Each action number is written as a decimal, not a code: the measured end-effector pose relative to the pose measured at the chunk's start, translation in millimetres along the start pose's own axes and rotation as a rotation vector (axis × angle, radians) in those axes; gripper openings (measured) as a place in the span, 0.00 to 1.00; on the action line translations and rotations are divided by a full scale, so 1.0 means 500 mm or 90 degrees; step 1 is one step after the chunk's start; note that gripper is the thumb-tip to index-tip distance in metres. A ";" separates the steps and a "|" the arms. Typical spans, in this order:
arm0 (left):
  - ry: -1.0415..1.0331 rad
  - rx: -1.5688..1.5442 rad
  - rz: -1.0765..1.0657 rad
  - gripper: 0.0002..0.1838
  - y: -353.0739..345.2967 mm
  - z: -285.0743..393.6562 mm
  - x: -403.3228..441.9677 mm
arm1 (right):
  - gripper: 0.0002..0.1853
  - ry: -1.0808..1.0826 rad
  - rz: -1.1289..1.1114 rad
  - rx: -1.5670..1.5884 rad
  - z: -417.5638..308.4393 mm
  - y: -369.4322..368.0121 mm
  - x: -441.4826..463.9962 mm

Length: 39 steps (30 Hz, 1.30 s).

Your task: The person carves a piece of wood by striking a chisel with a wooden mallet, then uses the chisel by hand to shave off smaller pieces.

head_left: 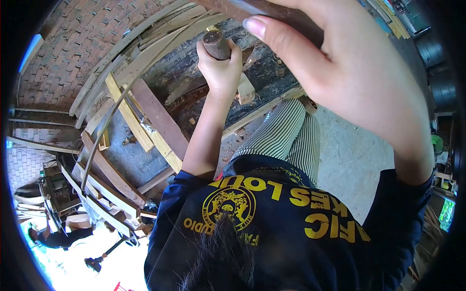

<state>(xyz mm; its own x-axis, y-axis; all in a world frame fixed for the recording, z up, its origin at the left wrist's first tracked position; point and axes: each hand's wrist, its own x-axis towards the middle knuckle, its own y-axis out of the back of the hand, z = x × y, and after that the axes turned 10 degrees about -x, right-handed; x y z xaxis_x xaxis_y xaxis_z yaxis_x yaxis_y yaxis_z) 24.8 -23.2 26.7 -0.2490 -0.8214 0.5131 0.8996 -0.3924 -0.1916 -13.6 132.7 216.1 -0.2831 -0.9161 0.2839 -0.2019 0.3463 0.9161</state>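
Note:
My left hand (219,72) is closed around a thick round wooden handle (216,46), its flat end facing up toward me. Whatever lies at the handle's lower end is hidden by the hand. Below it is a dark, worn work surface (264,70), and a small pale wood block (246,89) lies just right of my left wrist. Raised close to the camera, my right hand (335,68) is wrapped around a dark brown wooden bar (291,17). The top edge of the view cuts this bar off, so its kind does not show.
Reddish-brown board (158,114) and yellowish wood strips (128,114) lie to the left. Long curved timbers (104,167) are stacked beyond them. A brick wall (73,58) stands upper left, concrete floor (347,150) is at right, and another person (63,237) is at lower left.

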 end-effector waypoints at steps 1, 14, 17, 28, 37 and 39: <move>0.001 0.000 0.000 0.21 -0.001 -0.002 -0.001 | 0.24 0.017 0.065 0.017 0.001 -0.006 -0.002; -0.061 0.056 0.008 0.17 0.000 0.004 -0.007 | 0.23 0.118 0.117 0.036 0.010 -0.015 0.001; -0.045 -0.014 -0.029 0.30 0.004 -0.024 -0.008 | 0.24 -0.069 -0.253 0.006 0.006 -0.028 -0.014; 0.033 -0.018 -0.032 0.25 0.006 -0.022 -0.012 | 0.24 0.037 0.026 0.106 0.013 -0.054 -0.012; 0.016 -0.041 -0.047 0.33 0.004 -0.063 -0.035 | 0.24 -0.029 -0.098 0.121 0.014 -0.015 -0.033; 0.069 -0.127 -0.046 0.33 0.016 -0.080 -0.027 | 0.24 0.017 0.013 0.209 0.018 -0.030 -0.037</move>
<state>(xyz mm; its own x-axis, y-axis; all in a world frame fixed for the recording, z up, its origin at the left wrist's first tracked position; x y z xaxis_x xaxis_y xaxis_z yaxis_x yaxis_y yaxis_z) 21.0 -31.9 -15.5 -0.3566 -0.8237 0.4409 0.7919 -0.5169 -0.3251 -13.9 146.2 194.4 -0.2668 -0.9116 0.3128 -0.4884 0.4077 0.7715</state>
